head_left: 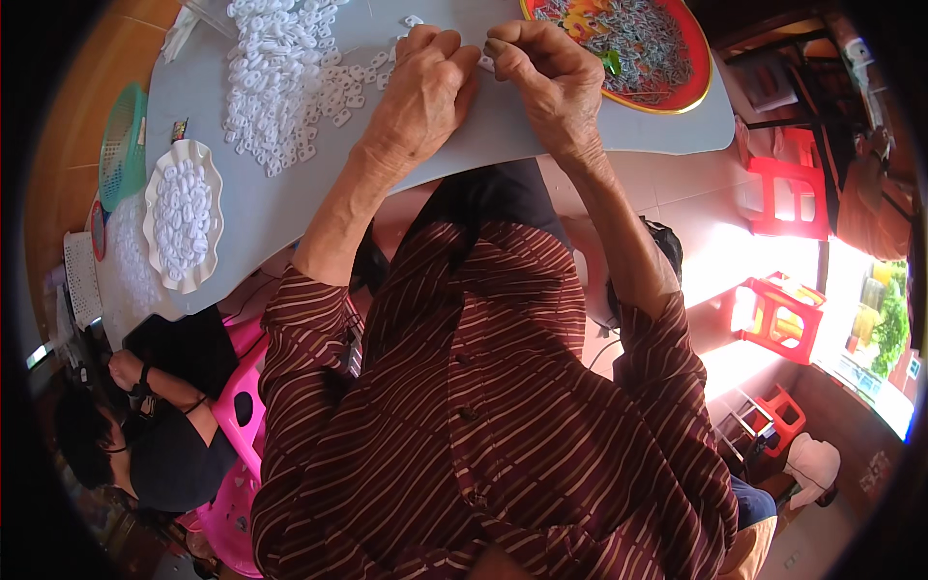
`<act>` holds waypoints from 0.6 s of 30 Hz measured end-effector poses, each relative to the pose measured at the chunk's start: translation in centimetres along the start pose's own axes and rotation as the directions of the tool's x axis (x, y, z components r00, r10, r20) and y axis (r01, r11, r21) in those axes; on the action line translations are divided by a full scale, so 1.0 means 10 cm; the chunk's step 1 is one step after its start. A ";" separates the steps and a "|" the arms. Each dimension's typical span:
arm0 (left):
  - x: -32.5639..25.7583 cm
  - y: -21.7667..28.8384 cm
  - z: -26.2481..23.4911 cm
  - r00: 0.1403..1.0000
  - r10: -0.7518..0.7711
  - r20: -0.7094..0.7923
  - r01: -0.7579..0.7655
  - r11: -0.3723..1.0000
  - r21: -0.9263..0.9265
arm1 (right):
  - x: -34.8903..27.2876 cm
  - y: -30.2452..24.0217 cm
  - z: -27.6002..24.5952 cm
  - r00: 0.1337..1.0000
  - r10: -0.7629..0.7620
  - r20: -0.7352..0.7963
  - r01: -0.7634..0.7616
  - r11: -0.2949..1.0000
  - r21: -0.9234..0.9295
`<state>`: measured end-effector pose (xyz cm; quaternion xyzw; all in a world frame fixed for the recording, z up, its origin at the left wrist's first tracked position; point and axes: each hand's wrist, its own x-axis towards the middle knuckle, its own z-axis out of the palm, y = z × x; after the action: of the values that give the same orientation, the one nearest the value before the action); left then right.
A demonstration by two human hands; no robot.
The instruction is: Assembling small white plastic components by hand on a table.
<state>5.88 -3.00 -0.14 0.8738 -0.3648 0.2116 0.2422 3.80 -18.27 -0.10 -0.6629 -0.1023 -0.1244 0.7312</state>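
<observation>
We bring our left hand (420, 82) and right hand (541, 77) together, fingers curled nearly shut, pinching a small white plastic piece (485, 62) between the fingertips (mostly hidden, so its long axis is unclear). It sits between both hands, equally near each. Beyond, left, lies the heap of white pieces (275, 82) on the grey table (483, 145); right, a red tray (691, 87).

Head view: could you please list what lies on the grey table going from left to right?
Green basket → white scalloped dish of white pieces → loose heap of white pieces → left hand → right hand → red gold-rimmed tray of grey pieces.
</observation>
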 end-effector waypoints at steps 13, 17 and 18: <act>0.05 0.04 0.14 0.999 -0.044 -0.011 0.043 0.999 -0.009 | -0.01 0.01 -0.01 0.997 -0.019 -0.076 0.030 0.987 0.157; 0.05 0.02 0.18 0.999 -0.036 -0.008 0.035 0.998 -0.045 | 0.01 0.03 -0.01 0.998 -0.015 -0.069 0.023 0.993 0.116; 0.05 0.01 0.19 0.999 -0.029 -0.028 0.028 0.998 -0.060 | 0.01 0.03 -0.02 0.998 -0.018 -0.068 0.026 0.993 0.112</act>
<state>6.52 -4.44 -1.30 0.8682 -0.3549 0.2098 0.2762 3.96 -18.40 -0.42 -0.6147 -0.0919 -0.1486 0.7692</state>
